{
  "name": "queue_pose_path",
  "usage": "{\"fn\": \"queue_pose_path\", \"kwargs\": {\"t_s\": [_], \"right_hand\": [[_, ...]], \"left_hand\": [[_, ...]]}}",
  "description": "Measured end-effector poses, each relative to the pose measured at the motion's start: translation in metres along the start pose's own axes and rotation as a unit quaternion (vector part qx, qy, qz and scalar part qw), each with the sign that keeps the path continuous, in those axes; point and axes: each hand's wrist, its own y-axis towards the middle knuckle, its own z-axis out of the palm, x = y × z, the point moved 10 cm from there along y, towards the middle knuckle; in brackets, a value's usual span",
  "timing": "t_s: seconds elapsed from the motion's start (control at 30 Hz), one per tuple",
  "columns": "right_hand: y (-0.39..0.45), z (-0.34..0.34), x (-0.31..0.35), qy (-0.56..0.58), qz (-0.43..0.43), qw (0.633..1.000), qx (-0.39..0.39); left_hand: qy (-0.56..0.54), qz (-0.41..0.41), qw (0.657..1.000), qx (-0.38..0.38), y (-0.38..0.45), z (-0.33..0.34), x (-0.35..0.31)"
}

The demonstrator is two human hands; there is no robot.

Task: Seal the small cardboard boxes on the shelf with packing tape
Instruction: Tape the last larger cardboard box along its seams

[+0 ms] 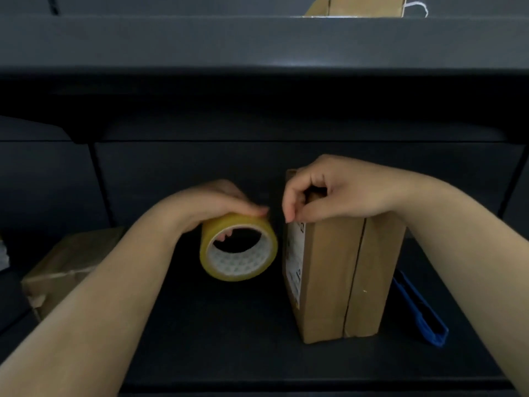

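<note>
Two hands engaged: yellow tape roll [239, 247] gripped from above by left hand [211, 204], right hand [329, 193] curled, pinching small cardboard box [337, 276] at its top corner. Box judged light, stiff, tippable, so best steadied on top; tape film likely thin and sticky.

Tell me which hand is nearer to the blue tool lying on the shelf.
Right. The right hand rests on the box beside the blue tool; the left hand holds the tape roll, farther away.

You are looking into a dim scene: the dark shelf [229, 325] is swallowing most of the light, and the recess under the upper shelf [257, 44] is sitting in deep shadow. A faint sheen is showing along that upper shelf's front edge. Everything is reading soft, and the wide lens is bowing lines near the edges.
</note>
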Motion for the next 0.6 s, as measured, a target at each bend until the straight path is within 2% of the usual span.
{"fn": "queue_pose_path", "kwargs": {"t_s": [0.07, 0.13, 0.2, 0.27, 0.33, 0.4, 0.43, 0.5, 0.6], "right_hand": [[-0.002, -0.002, -0.001, 0.002, 0.000, 1.000, -0.004], [-0.003, -0.006, -0.003, 0.021, 0.003, 1.000, -0.023], [-0.005, -0.012, -0.007, 0.046, 0.009, 0.998, -0.047], [-0.008, -0.013, -0.009, 0.049, 0.015, 0.998, -0.048], [-0.007, -0.009, -0.007, 0.033, 0.011, 0.999, -0.028], [-0.005, -0.006, -0.006, 0.023, 0.014, 1.000, -0.016], [-0.005, -0.007, -0.007, 0.024, 0.019, 0.999, -0.020], [-0.006, -0.012, -0.011, 0.026, 0.029, 0.999, -0.036], [-0.004, -0.018, -0.026, 0.025, 0.076, 0.994, -0.071]], "left_hand": [[0.042, -0.026, 0.999, 0.002, 0.004, 0.008, 0.011], [0.000, -0.004, 1.000, 0.001, 0.004, 0.011, 0.018], [-0.089, 0.052, 0.994, 0.037, 0.000, 0.014, 0.023], [-0.208, 0.107, 0.969, 0.082, -0.009, 0.011, 0.028], [-0.273, 0.115, 0.950, 0.094, -0.014, 0.006, 0.038], [-0.199, 0.061, 0.975, 0.073, -0.009, 0.012, 0.051], [-0.106, 0.020, 0.993, 0.056, -0.006, 0.016, 0.058], [0.043, -0.044, 0.998, 0.017, 0.000, 0.019, 0.067], [0.079, -0.065, 0.995, 0.010, 0.002, 0.021, 0.069]]}}
